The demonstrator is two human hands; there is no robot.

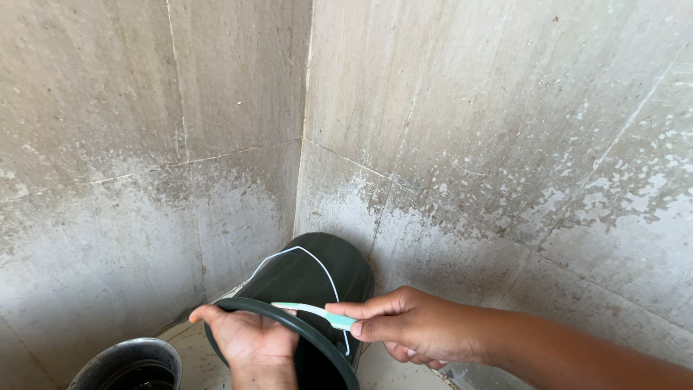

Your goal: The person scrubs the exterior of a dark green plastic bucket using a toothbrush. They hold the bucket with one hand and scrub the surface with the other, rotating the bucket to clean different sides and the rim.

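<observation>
A dark green plastic bucket (310, 274) lies tilted in the corner of two tiled walls, its mouth toward me and a thin white wire handle across its side. My left hand (249, 339) grips the near rim of the bucket from below. My right hand (411, 325) pinches a white and light blue toothbrush (317, 312) by its handle, with the brush end lying across the bucket's rim next to my left fingers.
Stained beige tiled walls (469, 144) meet in a corner behind the bucket. A round dark metal pot (130, 361) with a shiny rim stands at the lower left on the floor.
</observation>
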